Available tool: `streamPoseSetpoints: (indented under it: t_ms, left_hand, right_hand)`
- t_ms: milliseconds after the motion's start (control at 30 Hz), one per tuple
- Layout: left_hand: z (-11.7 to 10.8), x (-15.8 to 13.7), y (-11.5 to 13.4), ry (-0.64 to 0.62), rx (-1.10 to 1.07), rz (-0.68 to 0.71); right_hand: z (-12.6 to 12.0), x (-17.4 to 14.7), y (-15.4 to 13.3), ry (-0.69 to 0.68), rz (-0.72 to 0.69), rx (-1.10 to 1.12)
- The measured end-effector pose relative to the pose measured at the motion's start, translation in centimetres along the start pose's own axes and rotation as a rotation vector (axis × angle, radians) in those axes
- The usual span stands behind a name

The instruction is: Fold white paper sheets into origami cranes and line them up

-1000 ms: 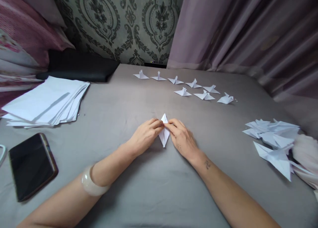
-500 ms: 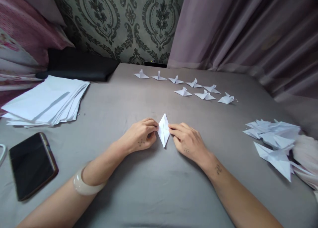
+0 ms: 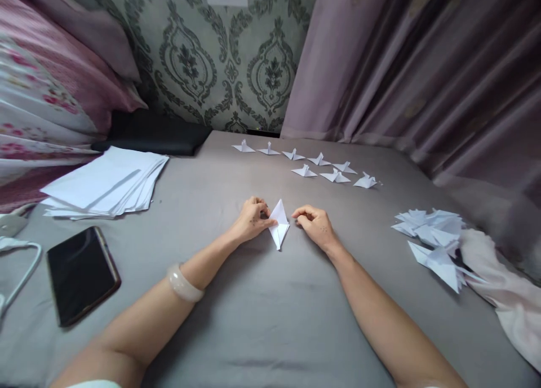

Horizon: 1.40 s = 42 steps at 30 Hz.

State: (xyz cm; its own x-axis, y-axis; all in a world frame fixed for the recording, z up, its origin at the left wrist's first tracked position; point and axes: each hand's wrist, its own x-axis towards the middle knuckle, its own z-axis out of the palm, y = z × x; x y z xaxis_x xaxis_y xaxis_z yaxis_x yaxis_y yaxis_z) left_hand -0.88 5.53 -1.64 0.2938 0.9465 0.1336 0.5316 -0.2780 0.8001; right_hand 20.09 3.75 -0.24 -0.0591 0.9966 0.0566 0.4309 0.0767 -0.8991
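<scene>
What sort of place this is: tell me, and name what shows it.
Probably a room in a home, perhaps a bedroom: ornate patterned wallpaper at the back, a long mauve curtain on the right, and pink floral fabric draped on the left.

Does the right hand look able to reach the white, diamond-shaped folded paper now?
Likely yes: the right hand appears empty beside the folded paper, with nothing visible between them; the left hand touches the paper's left side.
</scene>
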Motion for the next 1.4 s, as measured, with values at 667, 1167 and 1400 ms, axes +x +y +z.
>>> streamPoseSetpoints:
  t_ms: [667, 1167, 1400]
  left_hand:
    - [-3.0, -4.0, 4.1, 0.189, -0.553, 0.165]
    - [-2.8, -5.6, 4.3, -0.112, -1.155, -0.020]
    - [-2.8, -5.8, 4.6, -0.171, -1.207, -0.061]
  right_hand:
    - [2.1, -4.1, -6.1, 0.082, -0.247, 0.033]
    - [3.2, -4.8, -5.1, -0.306, 0.136, 0.779]
    - [3.1, -5.0, -5.2, -0.393, 0.231, 0.913]
